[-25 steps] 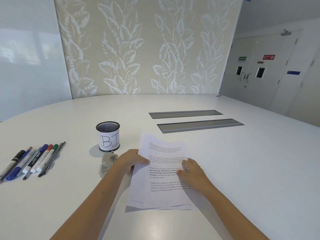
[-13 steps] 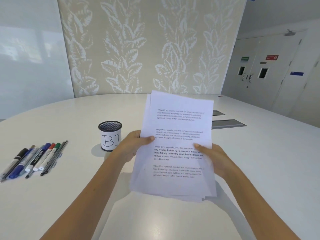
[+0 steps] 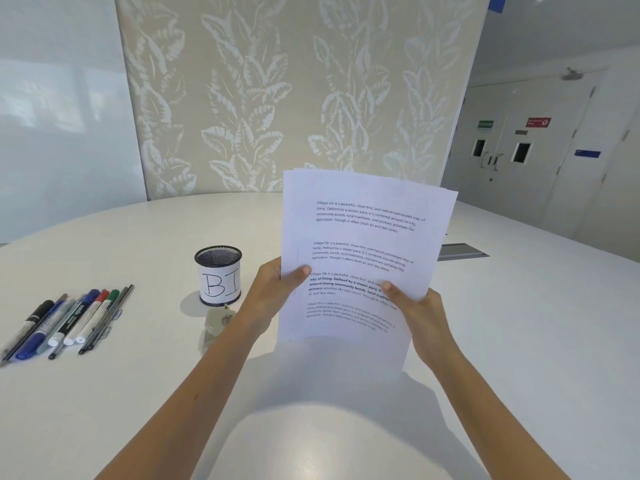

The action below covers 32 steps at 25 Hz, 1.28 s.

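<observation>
A stack of printed white paper sheets (image 3: pixel 363 237) is held upright above the white table (image 3: pixel 519 341), its sheets slightly fanned at the top. My left hand (image 3: pixel 273 289) grips the stack's left edge, thumb on the front page. My right hand (image 3: pixel 419 313) grips the lower right edge, thumb across the bold text. The fingers of both hands are hidden behind the paper.
A black mesh pen cup (image 3: pixel 219 275) labelled "BI" stands left of the sheets. A small stapler (image 3: pixel 218 323) lies in front of it, partly behind my left forearm. Several pens and markers (image 3: pixel 69 320) lie in a row at the far left. A grey cable hatch (image 3: pixel 460 251) shows behind the paper.
The sheets lay flat on the table under both hands; both hands have lifted them and tilted them upright, and they now stand higher and a little more to the right.
</observation>
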Motion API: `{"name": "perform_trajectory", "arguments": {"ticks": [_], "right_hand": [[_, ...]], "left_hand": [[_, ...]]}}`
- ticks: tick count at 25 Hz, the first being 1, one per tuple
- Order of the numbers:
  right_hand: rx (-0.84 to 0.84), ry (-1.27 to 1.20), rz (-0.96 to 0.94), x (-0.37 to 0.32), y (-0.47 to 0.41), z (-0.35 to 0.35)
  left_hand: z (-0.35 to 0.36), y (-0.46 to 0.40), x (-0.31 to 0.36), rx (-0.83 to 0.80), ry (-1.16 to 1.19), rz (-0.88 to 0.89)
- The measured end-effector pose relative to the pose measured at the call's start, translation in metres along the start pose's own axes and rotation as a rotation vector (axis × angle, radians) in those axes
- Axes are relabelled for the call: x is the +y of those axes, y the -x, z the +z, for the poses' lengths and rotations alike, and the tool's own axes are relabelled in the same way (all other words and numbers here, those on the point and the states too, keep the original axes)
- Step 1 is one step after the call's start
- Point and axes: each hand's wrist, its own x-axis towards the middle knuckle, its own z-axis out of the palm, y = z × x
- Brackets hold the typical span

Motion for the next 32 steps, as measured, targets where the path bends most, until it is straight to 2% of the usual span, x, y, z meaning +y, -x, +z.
{"name": "perform_trajectory", "arguments": {"ticks": [6, 11, 14, 15, 17, 19, 20, 22, 25, 26, 30, 32], "right_hand": [[-0.029, -0.083, -0.042, -0.007, -0.01, 0.004], [-0.043, -0.019, 0.048, 0.023, -0.002, 0.0], [-0.028, 0.054, 0.01, 0.014, -0.01, -0.004], [-0.031, 0.098, -0.005, 0.004, -0.016, -0.007], [-0.066, 0.245, -0.025, -0.019, -0.028, -0.016], [-0.16, 0.414, -0.048, -0.046, -0.039, -0.025], [-0.219, 0.506, -0.059, -0.06, -0.044, -0.028], [-0.323, 0.727, -0.092, -0.085, -0.053, -0.031], [-0.432, 0.941, -0.173, -0.113, -0.06, -0.023], [-0.428, 0.964, -0.211, -0.12, -0.061, -0.019], [-0.238, 1.086, -0.49, -0.135, -0.066, -0.017], [-0.095, 1.013, -0.549, -0.139, -0.069, -0.028]], "left_hand": [[-0.003, -0.006, 0.008, 0.015, 0.105, 0.029], [0.0, 0.007, -0.019, 0.022, 0.054, -0.073], [-0.002, 0.003, -0.009, 0.056, -0.004, 0.012], [-0.006, -0.002, 0.002, 0.108, -0.067, 0.072], [-0.02, -0.017, 0.03, 0.261, -0.341, 0.218], [-0.035, -0.03, 0.063, 0.288, -0.662, 0.395], [-0.041, -0.033, 0.079, 0.242, -0.778, 0.431], [-0.048, -0.036, 0.106, 0.062, -0.868, 0.396], [-0.049, -0.034, 0.122, -0.289, -0.692, 0.195], [-0.048, -0.032, 0.12, -0.348, -0.642, 0.135], [-0.044, -0.03, 0.091, -0.334, -0.454, 0.106], [-0.048, -0.032, 0.076, -0.295, -0.323, 0.094]]}}
